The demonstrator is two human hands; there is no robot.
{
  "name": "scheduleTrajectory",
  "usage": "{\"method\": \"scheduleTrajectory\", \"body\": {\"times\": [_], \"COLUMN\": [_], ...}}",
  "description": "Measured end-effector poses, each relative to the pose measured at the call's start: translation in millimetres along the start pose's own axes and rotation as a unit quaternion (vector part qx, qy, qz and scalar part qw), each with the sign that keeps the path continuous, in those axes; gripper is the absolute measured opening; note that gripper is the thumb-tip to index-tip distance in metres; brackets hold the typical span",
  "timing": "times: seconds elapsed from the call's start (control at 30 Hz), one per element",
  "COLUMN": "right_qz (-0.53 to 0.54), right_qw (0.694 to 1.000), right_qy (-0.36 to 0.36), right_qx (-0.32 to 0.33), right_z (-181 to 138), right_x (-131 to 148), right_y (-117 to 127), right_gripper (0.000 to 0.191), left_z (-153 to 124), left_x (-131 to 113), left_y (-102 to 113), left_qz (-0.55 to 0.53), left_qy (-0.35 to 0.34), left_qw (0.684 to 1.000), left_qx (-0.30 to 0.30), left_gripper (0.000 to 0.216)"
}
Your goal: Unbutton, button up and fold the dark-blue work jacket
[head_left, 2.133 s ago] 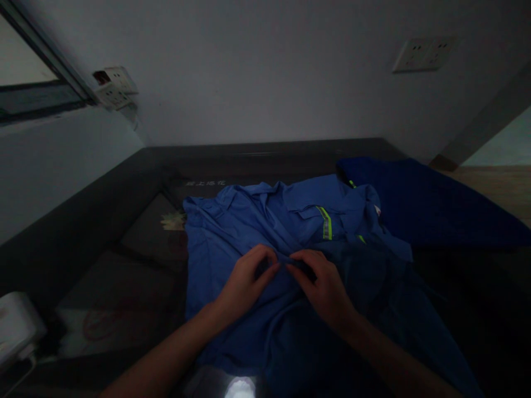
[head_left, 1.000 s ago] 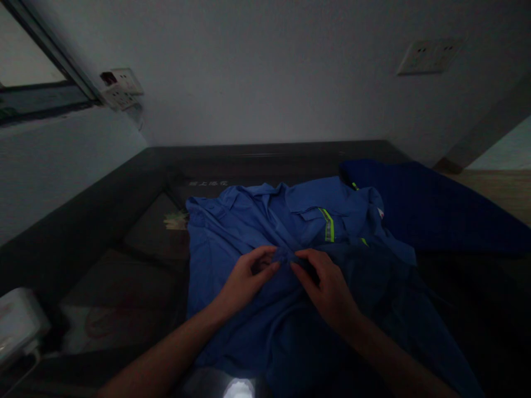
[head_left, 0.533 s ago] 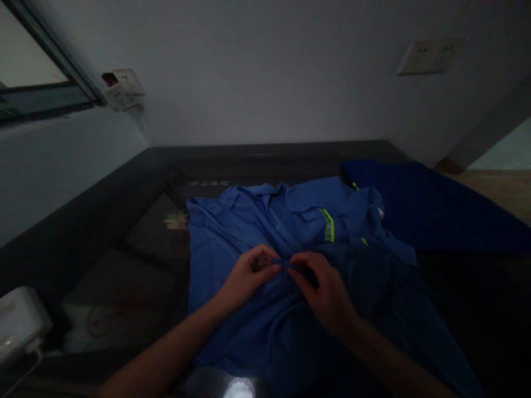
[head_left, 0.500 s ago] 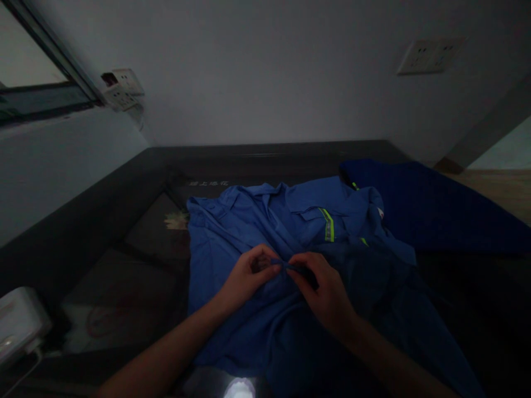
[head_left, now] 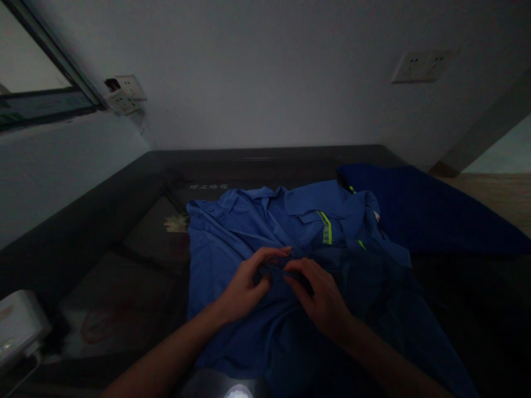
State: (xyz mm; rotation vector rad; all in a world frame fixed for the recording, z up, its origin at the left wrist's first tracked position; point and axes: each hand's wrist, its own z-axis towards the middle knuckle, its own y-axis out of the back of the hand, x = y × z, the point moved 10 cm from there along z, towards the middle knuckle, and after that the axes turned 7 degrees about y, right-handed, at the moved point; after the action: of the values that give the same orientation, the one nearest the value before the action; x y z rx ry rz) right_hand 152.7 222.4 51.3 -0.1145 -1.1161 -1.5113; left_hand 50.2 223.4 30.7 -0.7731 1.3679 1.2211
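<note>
A blue work jacket (head_left: 224,237) with yellow-green reflective strips lies spread out in front of me, its near right part in deep shadow. My left hand (head_left: 249,284) is over its middle, thumb and fingers apart, the fingertips close to the cloth. Beside it my right hand (head_left: 319,293) has thumb and index finger pinched together at the jacket's front edge. What exactly lies between those fingertips is dim, but it looks like a bit of the jacket's cloth.
Dark blue cloth (head_left: 431,210) lies at the right, partly under the jacket. The dark tabletop (head_left: 136,276) bears a pale flower print. A white device (head_left: 22,320) with a cable sits at left. Wall sockets (head_left: 423,66) are on the wall behind; a bright light spot (head_left: 238,391) shows at the near edge.
My left thumb and fingers have parted and let go of the cloth they pinched. My right hand stays pinched in nearly the same place. The view has tilted slightly.
</note>
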Motion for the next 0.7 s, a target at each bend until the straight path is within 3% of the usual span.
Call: {"method": "scheduleTrajectory", "body": {"times": [0.13,0.23,0.37,0.53,0.6,0.7], "right_qz": [0.017,0.002,-0.062,-0.188,-0.233,-0.277], "right_qw": [0.999,0.998,0.994,0.970,0.955,0.935], "right_qy": [-0.043,-0.059,-0.075,-0.151,-0.179,-0.207], "right_qx": [-0.012,0.014,0.049,0.028,0.036,0.077], "right_z": [5.8,2.3,-31.9,-103.8,-127.8,-150.9], "right_x": [-3.0,0.3,-3.9,-39.9,-53.6,-69.5], "right_y": [14.8,33.4,68.7,118.5,127.4,122.6], "right_gripper": [0.009,0.012,0.020,0.029,0.034,0.052], "left_z": [3.8,6.8,18.2,59.4,79.8,104.9], "left_x": [4.3,4.0,-0.8,9.0,20.9,36.5], "left_y": [14.6,14.8,11.0,-16.7,-26.3,-33.9], "left_qz": [0.151,0.302,0.415,0.484,0.492,0.505], "left_qy": [-0.024,-0.053,-0.073,-0.108,-0.106,-0.102], "left_qw": [0.987,0.951,0.907,0.863,0.853,0.841], "left_qx": [-0.040,-0.042,-0.031,0.095,0.140,0.165], "left_gripper": [0.049,0.051,0.060,0.081,0.085,0.064]}}
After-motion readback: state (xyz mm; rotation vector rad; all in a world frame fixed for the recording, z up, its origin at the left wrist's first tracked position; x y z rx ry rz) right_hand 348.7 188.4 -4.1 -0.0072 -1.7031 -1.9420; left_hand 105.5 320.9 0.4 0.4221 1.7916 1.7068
